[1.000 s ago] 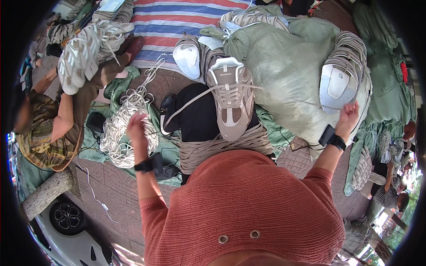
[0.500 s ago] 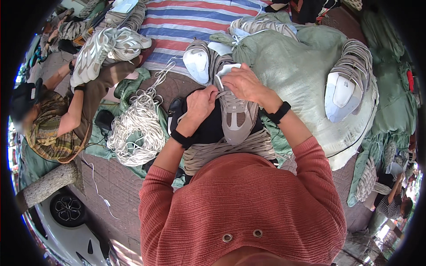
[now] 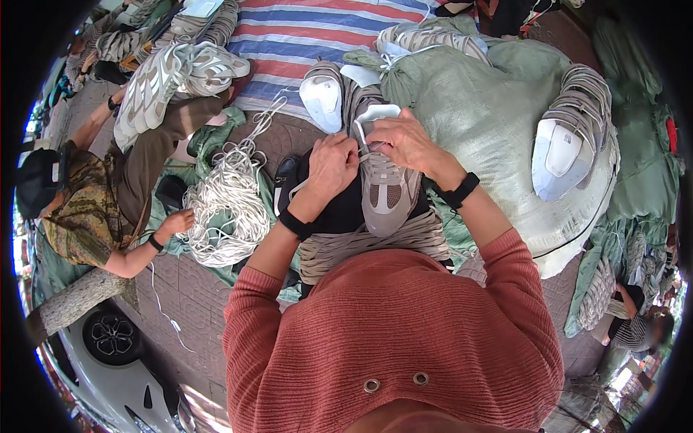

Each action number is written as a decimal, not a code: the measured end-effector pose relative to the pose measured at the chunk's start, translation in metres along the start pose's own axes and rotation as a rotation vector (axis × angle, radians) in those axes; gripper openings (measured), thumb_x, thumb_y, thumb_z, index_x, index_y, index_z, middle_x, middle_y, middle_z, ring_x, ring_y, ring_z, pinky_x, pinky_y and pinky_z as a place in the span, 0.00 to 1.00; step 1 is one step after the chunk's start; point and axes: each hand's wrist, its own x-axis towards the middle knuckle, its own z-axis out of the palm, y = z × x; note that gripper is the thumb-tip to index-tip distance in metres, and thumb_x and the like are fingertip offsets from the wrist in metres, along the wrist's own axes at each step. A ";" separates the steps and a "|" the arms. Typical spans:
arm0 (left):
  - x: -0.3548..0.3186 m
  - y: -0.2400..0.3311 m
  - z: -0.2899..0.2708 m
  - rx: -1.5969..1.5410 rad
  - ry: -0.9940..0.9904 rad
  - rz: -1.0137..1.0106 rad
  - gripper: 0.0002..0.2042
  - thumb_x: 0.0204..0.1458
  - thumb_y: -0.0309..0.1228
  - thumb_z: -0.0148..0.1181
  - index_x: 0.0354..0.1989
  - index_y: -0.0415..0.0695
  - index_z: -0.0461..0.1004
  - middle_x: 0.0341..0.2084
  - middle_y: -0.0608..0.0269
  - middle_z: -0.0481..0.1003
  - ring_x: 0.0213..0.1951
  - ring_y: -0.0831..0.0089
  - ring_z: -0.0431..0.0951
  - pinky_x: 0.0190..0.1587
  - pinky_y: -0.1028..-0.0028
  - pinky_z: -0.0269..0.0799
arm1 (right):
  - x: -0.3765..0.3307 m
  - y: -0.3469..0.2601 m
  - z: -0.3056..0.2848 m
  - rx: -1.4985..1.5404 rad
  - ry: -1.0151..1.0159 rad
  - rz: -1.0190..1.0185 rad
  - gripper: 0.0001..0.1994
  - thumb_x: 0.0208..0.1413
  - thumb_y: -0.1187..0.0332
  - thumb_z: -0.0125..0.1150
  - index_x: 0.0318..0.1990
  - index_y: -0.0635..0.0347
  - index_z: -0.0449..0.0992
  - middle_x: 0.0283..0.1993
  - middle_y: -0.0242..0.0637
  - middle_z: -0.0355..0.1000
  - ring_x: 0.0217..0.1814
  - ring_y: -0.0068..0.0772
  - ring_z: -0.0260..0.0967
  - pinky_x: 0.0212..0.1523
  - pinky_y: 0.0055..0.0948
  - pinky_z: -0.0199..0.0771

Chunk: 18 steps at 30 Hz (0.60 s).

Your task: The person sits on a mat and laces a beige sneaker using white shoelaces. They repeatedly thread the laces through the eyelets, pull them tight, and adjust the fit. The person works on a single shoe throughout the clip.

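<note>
We see both hands at work on a grey sneaker [image 3: 386, 189] that lies on the person's lap, toe pointing near, heel far. The left hand [image 3: 332, 167] rests against the shoe's left side, its grip closed on a white lace [image 3: 363, 153] pinched at the fingertips. The right hand [image 3: 404, 141] covers the tongue end of the shoe, fingers curled and closed on the same lace (exactly which strand each finger holds is too small to tell). Each wrist carries a black band.

Just left of the lap a heap of white laces [image 3: 227, 206] lies on a green cloth on the paved ground. A second person sits at the far left, one hand [image 3: 175, 222] touching that heap. Far of the sneaker a white-soled shoe [image 3: 323, 97] lies sole up, and to the right a big green sack [image 3: 484, 123] bears a bundle of shoes [image 3: 570, 141]. A striped mat [image 3: 325, 36] spreads at the far side, with a cluster of pale sneakers [image 3: 170, 76] at its left.
</note>
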 end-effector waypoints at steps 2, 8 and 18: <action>0.003 -0.005 0.005 -0.145 -0.061 -0.077 0.02 0.44 0.24 0.59 0.27 0.41 0.75 0.24 0.57 0.75 0.28 0.54 0.76 0.29 0.66 0.68 | 0.000 0.000 0.001 0.023 0.009 0.007 0.11 0.44 0.75 0.67 0.37 0.48 0.81 0.32 0.25 0.70 0.38 0.27 0.69 0.46 0.33 0.55; 0.024 -0.025 0.006 -0.489 -0.391 -0.408 0.07 0.50 0.29 0.62 0.29 0.37 0.78 0.17 0.59 0.73 0.23 0.71 0.72 0.29 0.71 0.66 | 0.000 0.000 0.003 0.128 -0.028 0.112 0.11 0.44 0.74 0.68 0.36 0.47 0.81 0.34 0.26 0.70 0.37 0.30 0.68 0.48 0.32 0.57; 0.017 -0.011 -0.011 -0.486 -0.319 -0.400 0.09 0.45 0.31 0.69 0.30 0.39 0.78 0.28 0.53 0.77 0.31 0.55 0.77 0.41 0.60 0.70 | 0.005 0.005 0.014 0.142 -0.108 0.199 0.01 0.49 0.69 0.65 0.30 0.50 0.79 0.32 0.28 0.69 0.36 0.31 0.69 0.49 0.35 0.56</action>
